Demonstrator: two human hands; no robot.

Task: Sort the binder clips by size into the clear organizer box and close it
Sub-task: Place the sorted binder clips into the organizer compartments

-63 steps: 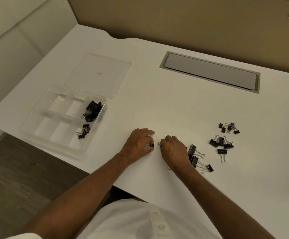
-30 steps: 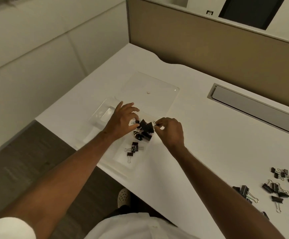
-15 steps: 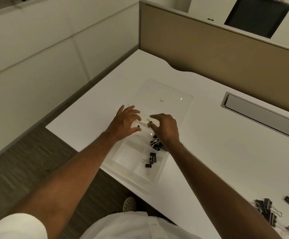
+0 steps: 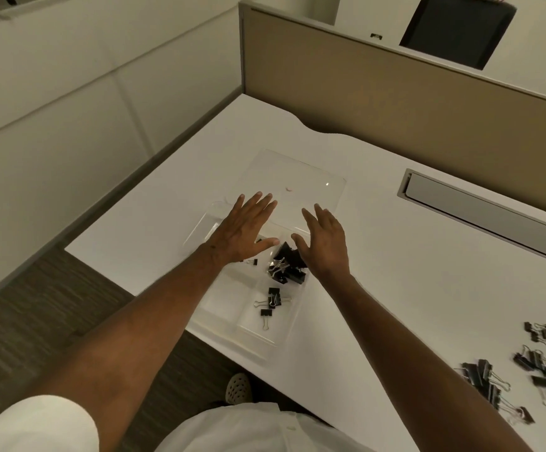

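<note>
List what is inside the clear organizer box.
The clear organizer box holds a heap of large black clips, a few smaller clips nearer, and one tiny clip. The left hand covers some compartments.

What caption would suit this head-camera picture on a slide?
Both open hands, left and right, hover over the clear organizer box holding sorted binder clips; more clips wait aside.

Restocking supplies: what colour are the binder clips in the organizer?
Black bodies with silver wire handles, clearest in the head view.
</note>
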